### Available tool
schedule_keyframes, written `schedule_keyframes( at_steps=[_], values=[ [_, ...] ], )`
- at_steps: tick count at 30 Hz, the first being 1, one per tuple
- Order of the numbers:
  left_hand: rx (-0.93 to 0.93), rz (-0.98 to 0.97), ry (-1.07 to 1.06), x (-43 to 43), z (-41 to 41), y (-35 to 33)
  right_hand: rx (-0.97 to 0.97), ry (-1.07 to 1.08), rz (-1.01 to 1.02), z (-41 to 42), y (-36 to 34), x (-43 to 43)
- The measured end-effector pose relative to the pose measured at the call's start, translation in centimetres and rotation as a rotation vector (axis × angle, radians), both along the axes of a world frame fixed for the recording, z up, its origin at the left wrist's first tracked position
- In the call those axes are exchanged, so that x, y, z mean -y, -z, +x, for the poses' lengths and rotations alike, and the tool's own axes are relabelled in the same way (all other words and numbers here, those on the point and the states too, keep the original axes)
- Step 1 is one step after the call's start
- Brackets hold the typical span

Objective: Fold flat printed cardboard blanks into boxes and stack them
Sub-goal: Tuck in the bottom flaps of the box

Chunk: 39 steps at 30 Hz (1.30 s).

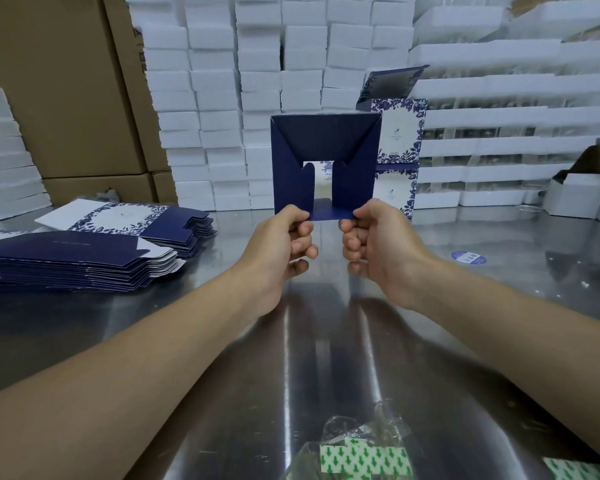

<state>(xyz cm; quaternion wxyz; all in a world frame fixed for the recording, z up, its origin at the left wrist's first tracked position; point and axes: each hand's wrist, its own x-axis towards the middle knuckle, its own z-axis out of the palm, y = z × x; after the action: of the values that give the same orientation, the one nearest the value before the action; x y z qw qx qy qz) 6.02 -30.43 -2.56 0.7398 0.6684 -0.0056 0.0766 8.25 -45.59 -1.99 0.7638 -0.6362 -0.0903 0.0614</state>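
A dark blue cardboard box (324,143) is held up over the steel table (326,341), its end facing me with the flaps folded partly inward and a gap in the middle. My left hand (286,242) pinches its lower left corner. My right hand (374,242) pinches the lower right edge at the bottom flap. A stack of flat blue blanks (73,261) lies at the left, with a second fanned stack (132,220) behind it showing white floral print. Folded floral boxes (399,147) stand stacked behind the held box.
White foam blocks (243,81) form a wall at the back, brown cartons (59,91) stand back left, white trays (516,116) at the right. A plastic bag of green-arrow stickers (364,452) lies at the near edge. A small white open box (575,195) sits far right.
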Motion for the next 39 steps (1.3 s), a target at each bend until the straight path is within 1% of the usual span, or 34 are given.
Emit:
schedule_keyframes(
  at_steps=[6,9,13,17,21,29,33,39],
  values=[
    [-0.022,0.047,0.007,-0.17,-0.2,-0.04,0.066,0.058,-0.089,0.03,0.39,-0.39],
    [0.003,0.1,0.009,-0.04,-0.17,0.02,0.081,0.062,-0.088,0.07,0.19,-0.25],
    [0.014,0.026,0.056,-0.03,-0.07,-0.08,0.068,-0.039,-0.045,-0.04,0.24,-0.17],
    [-0.004,0.009,0.118,0.18,-0.08,0.07,0.073,-0.15,-0.026,-0.15,0.34,-0.34],
    [-0.012,0.079,0.097,0.23,-0.08,0.28,0.054,-0.111,-0.049,-0.05,0.35,-0.37],
    [0.022,0.102,0.089,0.23,-0.16,0.07,0.068,-0.137,-0.07,-0.18,0.53,-0.43],
    [0.031,0.15,0.081,0.32,-0.2,0.03,0.091,-0.104,-0.092,-0.26,0.59,-0.3],
    [-0.035,0.157,0.133,0.56,-0.22,0.34,0.125,-0.016,-0.072,0.0,0.48,-0.3]
  ],
)
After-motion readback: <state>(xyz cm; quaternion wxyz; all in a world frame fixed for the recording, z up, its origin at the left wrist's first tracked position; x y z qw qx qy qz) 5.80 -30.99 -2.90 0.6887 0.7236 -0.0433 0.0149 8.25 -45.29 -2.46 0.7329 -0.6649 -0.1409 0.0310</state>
